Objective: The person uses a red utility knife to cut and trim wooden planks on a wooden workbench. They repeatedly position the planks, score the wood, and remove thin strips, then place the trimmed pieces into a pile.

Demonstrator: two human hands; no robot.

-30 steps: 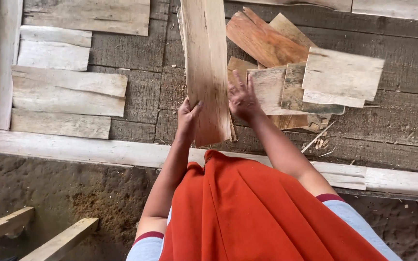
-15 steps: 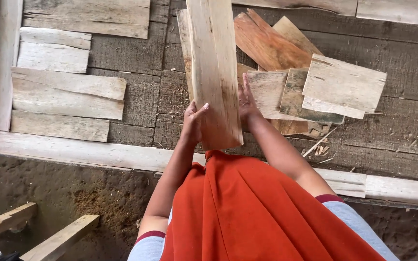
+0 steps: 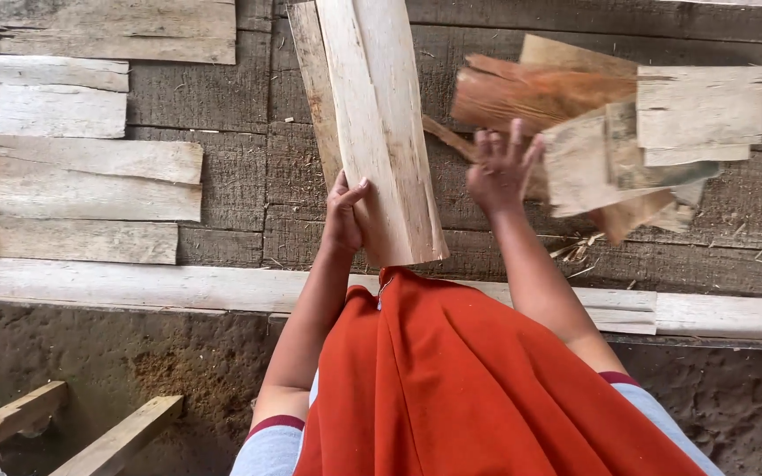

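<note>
Planks, two long pale wooden ones, run lengthwise away from me, pinched at their near end by my left hand, while my right hand, fingers spread and empty, hovers just beside them.

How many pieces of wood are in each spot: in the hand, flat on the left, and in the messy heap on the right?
Pale long wooden slabs held up by the left hand: 2
Pale flat wooden boards laid out on the left: 5
Jumbled reddish and grey wooden offcuts by the open right hand: about 6, overlapping and blurred
Total: about 13
</note>
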